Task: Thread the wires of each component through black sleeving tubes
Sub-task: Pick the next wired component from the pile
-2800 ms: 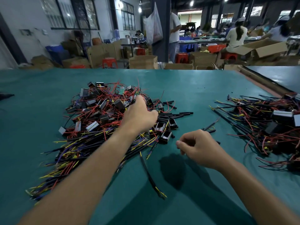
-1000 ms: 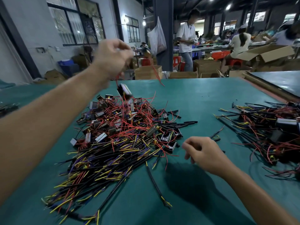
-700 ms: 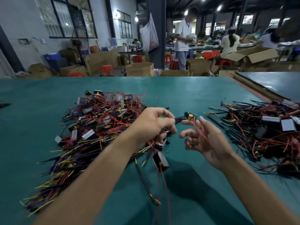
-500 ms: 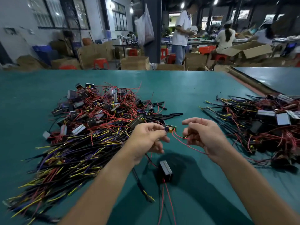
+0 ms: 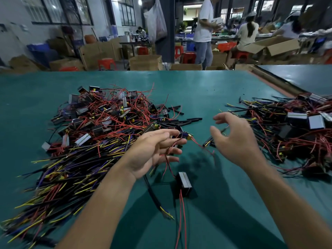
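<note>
My left hand [image 5: 154, 151] is turned palm up and pinches a small purple and yellow part [image 5: 185, 135] at its fingertips. Red wires run from that part across the palm and down to a black block component [image 5: 184, 182] lying on the green table [image 5: 206, 90]. My right hand [image 5: 233, 139] hovers just to the right with its fingers spread and nothing in them. A loose red wire end [image 5: 204, 149] hangs between the two hands. Short black sleeving tubes [image 5: 181, 121] lie just beyond my left hand.
A big heap of components with red wires [image 5: 107, 115] and yellow-tipped leads fills the left of the table. A second heap [image 5: 291, 130] lies at the right. One sleeved lead [image 5: 154, 194] lies near the block. People, boxes and stools are behind the table.
My left hand lifted a component out of the left heap and brought it down in front of me. My right hand pinched its red wire, then let go and spread open.
</note>
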The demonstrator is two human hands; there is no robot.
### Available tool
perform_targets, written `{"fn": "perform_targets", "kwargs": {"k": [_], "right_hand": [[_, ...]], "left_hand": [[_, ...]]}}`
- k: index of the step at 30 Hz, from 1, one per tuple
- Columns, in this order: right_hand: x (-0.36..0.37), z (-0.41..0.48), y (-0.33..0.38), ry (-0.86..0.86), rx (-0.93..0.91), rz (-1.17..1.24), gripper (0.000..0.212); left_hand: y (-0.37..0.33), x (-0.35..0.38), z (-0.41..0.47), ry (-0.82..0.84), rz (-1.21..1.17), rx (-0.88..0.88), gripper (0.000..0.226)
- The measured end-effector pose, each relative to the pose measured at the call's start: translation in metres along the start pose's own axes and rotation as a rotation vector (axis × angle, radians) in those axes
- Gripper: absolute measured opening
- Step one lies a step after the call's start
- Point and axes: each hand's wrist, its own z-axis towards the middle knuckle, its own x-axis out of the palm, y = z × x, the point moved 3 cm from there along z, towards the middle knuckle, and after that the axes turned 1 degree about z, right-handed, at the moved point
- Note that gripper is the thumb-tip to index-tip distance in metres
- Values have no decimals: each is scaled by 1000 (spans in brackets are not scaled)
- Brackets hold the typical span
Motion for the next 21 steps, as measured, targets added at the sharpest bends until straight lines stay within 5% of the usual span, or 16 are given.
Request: {"fn": "perform_targets", "kwargs": {"k": [3, 6, 13, 21], "right_hand": [[18, -12, 16, 252, -120, 212, 34], [28, -17, 17, 402, -138, 270, 16], [16, -5, 7, 260, 37, 444, 17], [16, -2, -3, 291, 163, 235, 21]], "left_hand": [[0, 5, -2, 47, 48, 3, 33], [-2, 8, -5, 70, 97, 22, 35], [-1, 6, -4, -203, 330, 179, 12], [-1, 7, -4, -245, 433, 301, 13]]}}
